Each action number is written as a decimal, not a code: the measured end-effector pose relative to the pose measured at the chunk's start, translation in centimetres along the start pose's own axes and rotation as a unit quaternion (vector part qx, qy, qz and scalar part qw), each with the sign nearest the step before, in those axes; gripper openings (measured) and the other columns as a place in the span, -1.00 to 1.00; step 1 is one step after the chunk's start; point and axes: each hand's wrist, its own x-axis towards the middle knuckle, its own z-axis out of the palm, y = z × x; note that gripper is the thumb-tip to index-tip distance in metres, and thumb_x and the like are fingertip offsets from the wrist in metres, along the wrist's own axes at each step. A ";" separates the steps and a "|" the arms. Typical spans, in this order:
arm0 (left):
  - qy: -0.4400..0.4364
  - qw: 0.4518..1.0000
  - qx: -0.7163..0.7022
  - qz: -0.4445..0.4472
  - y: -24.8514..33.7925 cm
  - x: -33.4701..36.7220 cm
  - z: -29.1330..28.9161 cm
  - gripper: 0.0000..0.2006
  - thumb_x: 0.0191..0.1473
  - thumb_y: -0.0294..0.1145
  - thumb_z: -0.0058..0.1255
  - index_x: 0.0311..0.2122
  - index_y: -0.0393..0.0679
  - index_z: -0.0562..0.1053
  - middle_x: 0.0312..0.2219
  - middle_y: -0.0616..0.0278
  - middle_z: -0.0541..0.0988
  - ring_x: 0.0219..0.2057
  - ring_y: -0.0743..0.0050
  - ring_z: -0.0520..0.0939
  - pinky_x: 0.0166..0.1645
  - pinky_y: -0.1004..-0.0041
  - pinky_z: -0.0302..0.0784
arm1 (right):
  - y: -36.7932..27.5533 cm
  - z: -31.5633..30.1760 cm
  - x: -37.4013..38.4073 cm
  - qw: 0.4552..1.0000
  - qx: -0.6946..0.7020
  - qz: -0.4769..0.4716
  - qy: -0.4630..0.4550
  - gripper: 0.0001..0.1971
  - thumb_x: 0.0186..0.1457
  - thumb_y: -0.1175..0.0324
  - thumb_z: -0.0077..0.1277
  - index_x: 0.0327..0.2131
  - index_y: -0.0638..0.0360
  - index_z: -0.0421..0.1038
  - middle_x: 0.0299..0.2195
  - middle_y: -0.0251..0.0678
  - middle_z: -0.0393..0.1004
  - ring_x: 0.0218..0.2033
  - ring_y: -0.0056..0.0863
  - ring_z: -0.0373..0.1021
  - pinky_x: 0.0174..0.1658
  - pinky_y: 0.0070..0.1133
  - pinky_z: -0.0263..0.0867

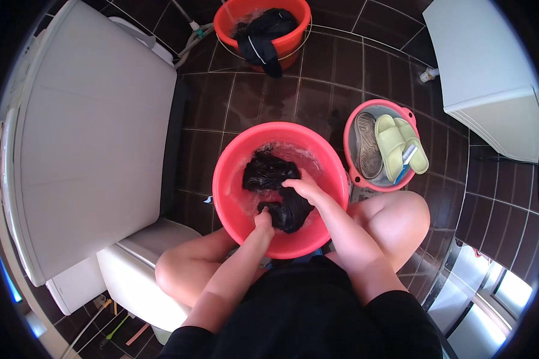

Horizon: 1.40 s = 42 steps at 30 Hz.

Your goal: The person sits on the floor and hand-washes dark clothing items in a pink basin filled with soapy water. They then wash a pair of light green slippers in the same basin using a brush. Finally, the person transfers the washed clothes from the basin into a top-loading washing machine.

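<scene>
Between my knees stands a large pink basin (223,179) with water in it. A wet black garment (269,170) lies bunched inside; which kind of garment it is cannot be made out. My left hand (264,219) grips its near left edge, low in the basin. Farther up and to the right, my right hand (302,184) has its fingers closed on another part of the same cloth. The fabric between the two hands sags toward the near side of the basin. Some fingertips are hidden in the folds.
A smaller pink basin (352,119) on the right holds green slippers (390,146), a grey-soled shoe (368,145) and a blue-and-white brush (406,161). At the back, dark cloth hangs over a red bucket (293,45). White appliance-like panels (102,137) flank the dark tiled floor (329,99).
</scene>
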 end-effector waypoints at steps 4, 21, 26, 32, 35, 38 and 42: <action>0.063 0.989 0.113 0.069 -2.0 7.4 -1.2 -0.57 0.15 -0.23 -0.11 0.01 -0.37 0.34 -0.04 0.06 0.46 -0.06 0.13 0.49 -0.02 0.33 0.41 | 6.1 1.2 4.7 0.969 -0.225 -0.012 0.103 -0.32 -0.16 0.19 0.15 0.05 0.34 0.23 -0.07 0.03 0.42 -0.03 -0.17 0.38 0.03 -0.42 0.28; -0.322 0.943 0.024 0.081 8.1 4.6 1.1 -0.06 -0.04 0.40 -0.15 0.27 -0.12 0.03 0.21 0.09 0.15 0.20 0.09 0.20 0.25 0.19 0.12 | 1.3 5.7 -2.4 0.947 -0.127 -0.252 0.152 -0.50 -0.16 0.32 0.09 -0.02 0.05 0.36 -0.04 -0.09 0.32 -0.06 -0.06 0.34 -0.01 -0.35 0.31; -0.362 0.928 0.059 -0.063 12.3 -5.6 5.0 -0.39 0.02 0.24 -0.08 -0.07 -0.13 0.44 -0.30 0.10 0.58 -0.32 0.17 0.59 -0.17 0.22 0.55 | -4.8 6.3 -12.6 0.936 -0.208 -0.283 0.025 -0.54 -0.18 0.15 0.26 -0.15 0.01 0.43 -0.20 -0.25 0.33 -0.24 -0.20 0.43 -0.19 -0.38 0.39; -0.319 0.937 -0.089 0.116 9.1 -1.0 4.4 -0.58 0.12 0.01 -0.07 -0.15 -0.18 0.44 -0.32 0.13 0.57 -0.32 0.22 0.59 -0.18 0.24 0.55 | -3.9 6.0 -8.2 0.904 -0.205 -0.345 0.146 -0.74 -0.06 0.05 0.14 -0.41 -0.03 0.47 -0.39 -0.28 0.40 -0.42 -0.14 0.45 -0.38 -0.33 0.39; -0.201 0.963 -0.098 0.152 8.6 -0.9 4.4 -0.67 0.15 -0.18 -0.14 -0.21 -0.27 0.44 -0.36 0.17 0.56 -0.38 0.31 0.60 -0.24 0.29 0.56 | -2.8 4.9 -4.4 0.913 -0.220 -0.293 0.178 -0.77 -0.02 0.15 0.10 -0.39 0.10 0.48 -0.43 -0.14 0.45 -0.36 -0.08 0.43 -0.31 -0.32 0.36; -0.118 0.985 0.019 0.125 9.6 -3.0 4.4 -0.62 0.18 -0.11 -0.21 -0.10 -0.21 0.42 -0.24 0.20 0.54 -0.22 0.34 0.56 -0.09 0.32 0.48 | -2.0 3.7 -1.1 0.949 -0.212 -0.159 0.173 -0.64 0.04 0.04 0.03 -0.25 0.12 0.52 -0.30 -0.05 0.51 -0.25 -0.08 0.45 -0.20 -0.35 0.37; -0.084 0.971 0.046 0.219 9.3 -3.7 4.0 -0.53 0.14 -0.05 -0.13 -0.02 -0.24 0.35 -0.13 0.18 0.48 -0.09 0.36 0.49 0.03 0.36 0.37 | -1.2 2.2 0.7 0.957 -0.207 -0.157 0.134 -0.50 -0.04 -0.14 0.04 -0.23 0.09 0.51 -0.28 -0.12 0.53 -0.20 -0.14 0.45 -0.14 -0.34 0.37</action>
